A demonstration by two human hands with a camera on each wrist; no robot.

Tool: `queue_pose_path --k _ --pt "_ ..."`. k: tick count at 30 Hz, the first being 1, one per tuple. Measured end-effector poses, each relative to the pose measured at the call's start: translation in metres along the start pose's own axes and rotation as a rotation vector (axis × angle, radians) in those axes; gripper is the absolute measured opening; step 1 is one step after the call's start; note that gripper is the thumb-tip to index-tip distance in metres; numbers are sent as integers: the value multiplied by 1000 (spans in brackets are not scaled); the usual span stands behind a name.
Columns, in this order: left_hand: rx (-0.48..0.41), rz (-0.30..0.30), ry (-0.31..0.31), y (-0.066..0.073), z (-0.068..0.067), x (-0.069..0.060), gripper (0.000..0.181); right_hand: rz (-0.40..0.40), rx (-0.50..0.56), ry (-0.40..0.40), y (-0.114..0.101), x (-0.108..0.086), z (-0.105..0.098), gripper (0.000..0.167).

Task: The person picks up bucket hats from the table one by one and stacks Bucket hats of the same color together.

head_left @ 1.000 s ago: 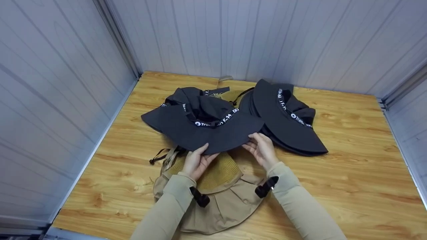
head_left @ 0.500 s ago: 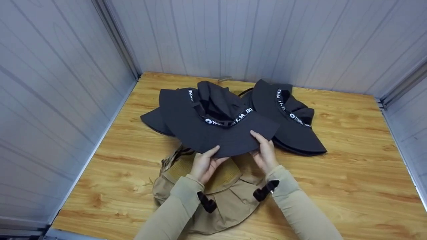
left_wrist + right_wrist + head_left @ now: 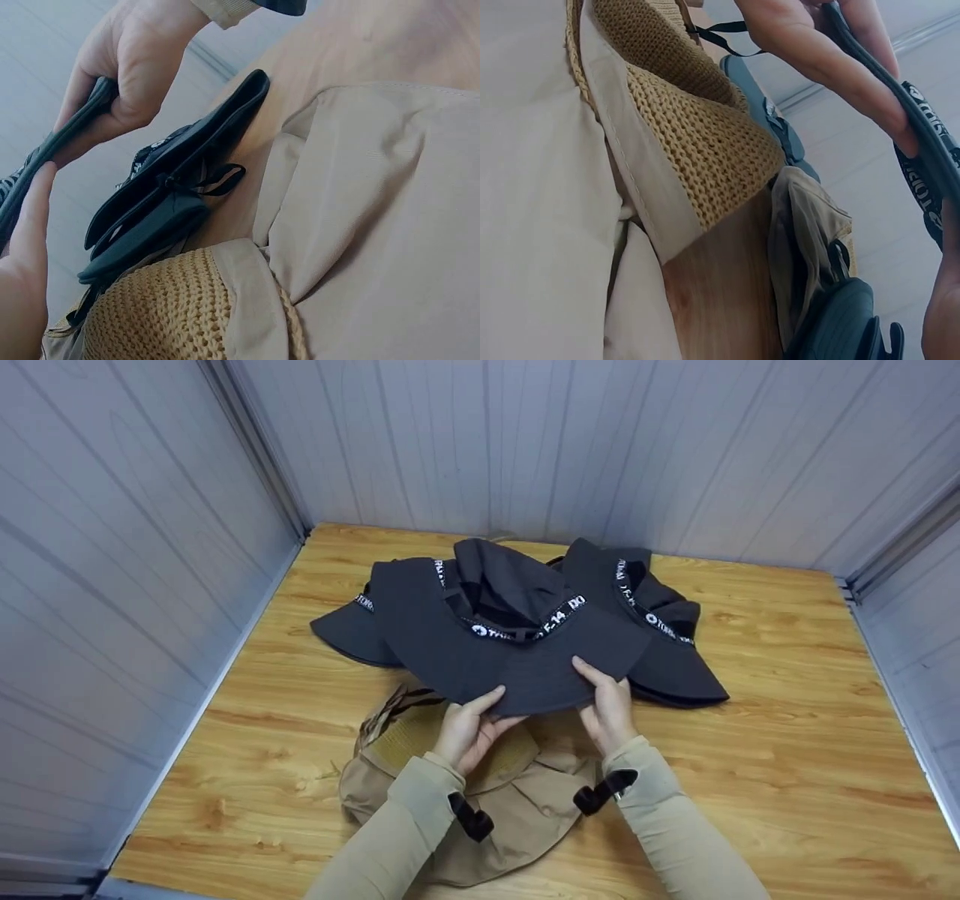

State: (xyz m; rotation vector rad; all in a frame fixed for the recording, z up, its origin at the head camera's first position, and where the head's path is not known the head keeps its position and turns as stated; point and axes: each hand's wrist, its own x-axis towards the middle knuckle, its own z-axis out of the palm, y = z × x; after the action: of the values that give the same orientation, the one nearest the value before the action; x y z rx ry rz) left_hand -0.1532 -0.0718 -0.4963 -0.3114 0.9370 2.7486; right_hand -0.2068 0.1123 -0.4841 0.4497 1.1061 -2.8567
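A dark grey bucket hat with a lettered inner band is held up by its brim, its inside facing the person. My left hand pinches the near brim edge, thumb on top and fingers beneath. Further right along the same brim, my right hand grips with its thumb on top. Both wrist views show the brim edge-on between thumb and fingers. Under the hands lies a tan hat with a mustard knitted crown and a wide cloth brim. It rests on the table, partly hidden by the left forearm.
Stacked dark grey hats lie at the right behind the held one. Another dark hat sticks out at its left. The wooden table is bounded by a pale left wall and a back wall.
Both hands have carried the dark hat to the right and lifted it off another dark hat, which now shows at the left. The tan hat has stayed in place.
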Motion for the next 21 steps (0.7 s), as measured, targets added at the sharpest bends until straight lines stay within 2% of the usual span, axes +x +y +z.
queue_pose_path --k 8,21 --pt "-14 -28 18 5 1 3 37 -1 -42 26 -11 -6 -7 40" --pt "-27 -25 42 15 0 5 20 -26 -98 79 -24 -9 -26 38"
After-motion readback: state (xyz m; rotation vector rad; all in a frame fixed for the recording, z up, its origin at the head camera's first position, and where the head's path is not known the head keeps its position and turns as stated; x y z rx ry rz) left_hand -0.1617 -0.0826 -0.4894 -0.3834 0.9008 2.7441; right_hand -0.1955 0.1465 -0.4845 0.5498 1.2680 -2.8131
